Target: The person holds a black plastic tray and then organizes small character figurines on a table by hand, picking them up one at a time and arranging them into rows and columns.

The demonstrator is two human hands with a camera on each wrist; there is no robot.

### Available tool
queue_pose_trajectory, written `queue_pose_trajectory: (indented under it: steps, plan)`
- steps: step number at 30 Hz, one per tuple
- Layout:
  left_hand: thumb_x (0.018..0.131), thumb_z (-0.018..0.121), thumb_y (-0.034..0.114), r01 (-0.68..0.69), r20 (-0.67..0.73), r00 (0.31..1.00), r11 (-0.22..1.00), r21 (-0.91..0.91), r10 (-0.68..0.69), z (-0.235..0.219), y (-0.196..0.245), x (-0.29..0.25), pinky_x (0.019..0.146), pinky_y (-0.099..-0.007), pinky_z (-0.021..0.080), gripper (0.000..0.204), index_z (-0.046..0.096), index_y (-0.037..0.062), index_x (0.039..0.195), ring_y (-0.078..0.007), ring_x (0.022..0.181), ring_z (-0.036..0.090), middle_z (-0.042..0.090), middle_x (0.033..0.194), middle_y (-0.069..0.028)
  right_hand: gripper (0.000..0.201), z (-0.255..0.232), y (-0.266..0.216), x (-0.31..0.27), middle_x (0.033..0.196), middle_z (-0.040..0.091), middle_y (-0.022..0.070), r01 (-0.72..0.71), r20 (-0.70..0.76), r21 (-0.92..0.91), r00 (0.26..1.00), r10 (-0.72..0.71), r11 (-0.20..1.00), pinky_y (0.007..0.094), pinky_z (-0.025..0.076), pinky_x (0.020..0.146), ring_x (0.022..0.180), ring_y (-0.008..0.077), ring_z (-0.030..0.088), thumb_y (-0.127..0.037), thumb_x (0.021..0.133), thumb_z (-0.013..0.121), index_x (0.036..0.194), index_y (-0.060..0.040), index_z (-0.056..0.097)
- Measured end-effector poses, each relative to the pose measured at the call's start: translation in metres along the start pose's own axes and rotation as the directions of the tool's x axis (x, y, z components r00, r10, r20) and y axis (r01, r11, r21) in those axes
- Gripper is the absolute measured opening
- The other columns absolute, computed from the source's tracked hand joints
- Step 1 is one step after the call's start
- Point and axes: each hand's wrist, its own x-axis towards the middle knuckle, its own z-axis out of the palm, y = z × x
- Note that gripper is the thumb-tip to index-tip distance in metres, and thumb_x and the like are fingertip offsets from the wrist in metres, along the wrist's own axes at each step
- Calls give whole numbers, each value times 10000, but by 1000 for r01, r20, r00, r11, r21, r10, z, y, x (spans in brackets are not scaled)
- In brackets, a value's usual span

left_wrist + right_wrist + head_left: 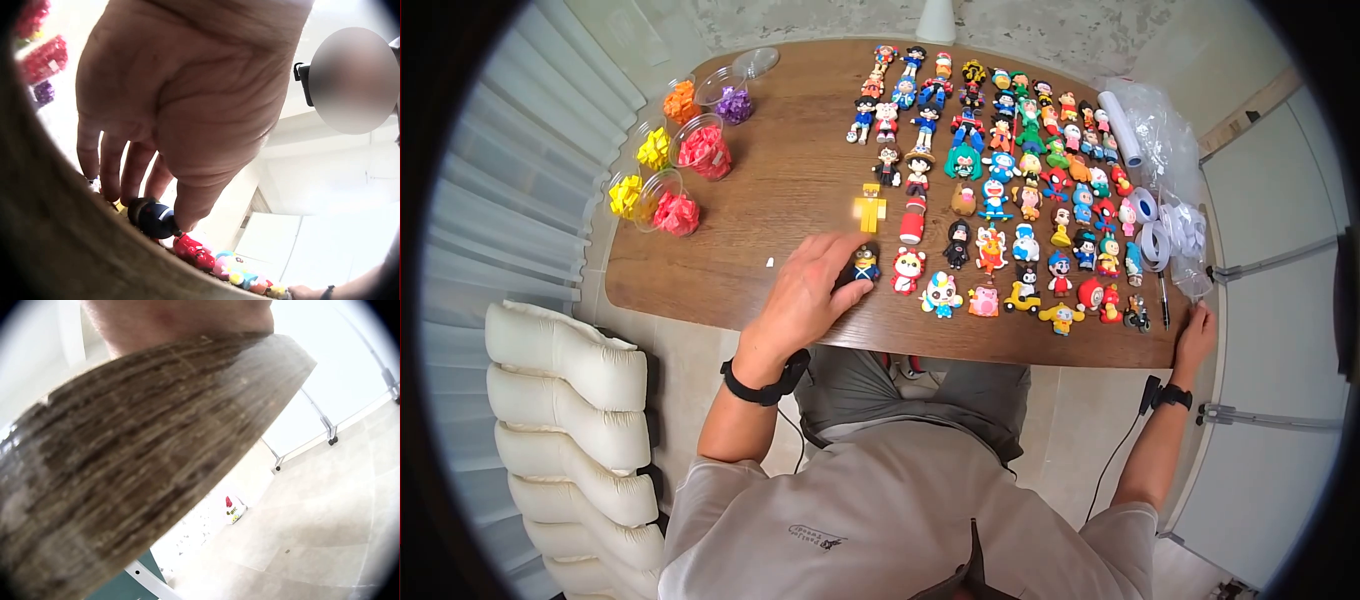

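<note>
**Left hand on a small figure at the near end of the rows**

The left hand lies palm down on the wooden table, fingers loosely curved, with the thumb and fingertips closing on a small dark-blue and yellow figure. That figure lies on the tabletop at the near left corner of the toy array, just beside a white and red cat-like figure. In the left wrist view the same dark-blue figure sits between thumb and fingers, still resting on the wood.

The right hand rests on the table's near right edge, its fingers over the rim; how far they curl cannot be told, and the right wrist view shows only the underside of the table edge.

The figures are laid in roughly eight columns running away from the person; the exact number is too many and too small to count with confidence. A yellow blocky figure and a red cylindrical one lie just beyond the left hand.

At the far left stand seven clear cups: two hold yellow pieces, two red, one orange, one purple; one looks empty. A clear plastic bag lies at the right end.
</note>
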Motion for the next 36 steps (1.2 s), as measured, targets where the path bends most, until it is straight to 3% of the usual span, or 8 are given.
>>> queue_pose_trajectory:
  steps: [5,11,16,19,22,28,31,36]
  plan:
    - [881,729,219,70,156,986,997,-28,-65,-29,10,5,1012,-440,465,549,532,41,1363,-373,1213,556,602,1284,-187,422,0,-6,-3,902,696,105,23,-30,29,999,-22,999,339,490,835,856,200,630,-392,1019,555,1046,11,680]
    - [907,689,181,-85,261,965,972,221,25,-64,11,45,1024,-444,464,512,528,43,1374,-384,1232,545,585,1315,-189,422,1,-3,-2,910,700,114,36,-45,1,998,-36,999,353,491,840,863,218,637,-396,1020,555,1053,5,683]
    - [921,619,127,-159,364,930,941,298,41,-51,6,97,1032,-447,467,489,514,30,1388,-382,1245,545,573,1355,-197,427,0,1,-2,927,706,117,24,-41,-26,999,-25,999,361,491,844,875,222,643,-401,1022,551,1065,3,681]
    - [920,575,102,-120,423,904,918,379,-56,-33,0,122,1044,-445,467,484,512,30,1395,-384,1261,545,573,1372,-201,427,-2,-6,-5,936,707,116,8,-41,-22,999,-9,1000,360,490,851,884,221,643,-407,1022,550,1069,-2,679]
    - [898,630,156,-128,409,912,921,368,-37,-20,-13,132,972,-477,503,425,577,63,1309,-403,1188,591,623,1280,-191,427,-3,-10,-6,942,707,115,-16,-37,-13,999,16,1000,355,488,857,893,220,643,-413,1022,550,1074,-10,679]
    - [876,634,92,-103,394,919,951,290,-21,-14,-18,134,985,-469,496,416,587,40,1286,-384,1207,585,619,1288,-188,430,-4,-5,-5,946,707,110,-27,-31,-35,999,26,999,348,488,860,900,217,646,-418,1024,544,1091,-15,680]
    - [901,588,82,-183,424,904,949,257,59,-17,-26,137,1029,-457,475,478,521,20,1371,-403,1212,582,602,1324,-230,436,-2,-4,-2,950,708,108,-10,-36,-35,999,9,999,347,488,863,902,214,646,-417,1027,540,1097,-10,680]
    - [896,606,80,-181,371,924,962,203,95,-17,-35,132,1017,-462,474,465,531,26,1352,-406,1205,578,622,1284,-228,439,-2,-7,-5,949,708,112,-7,-30,-35,1000,6,999,347,490,863,899,208,646,-407,1035,534,1109,0,679]
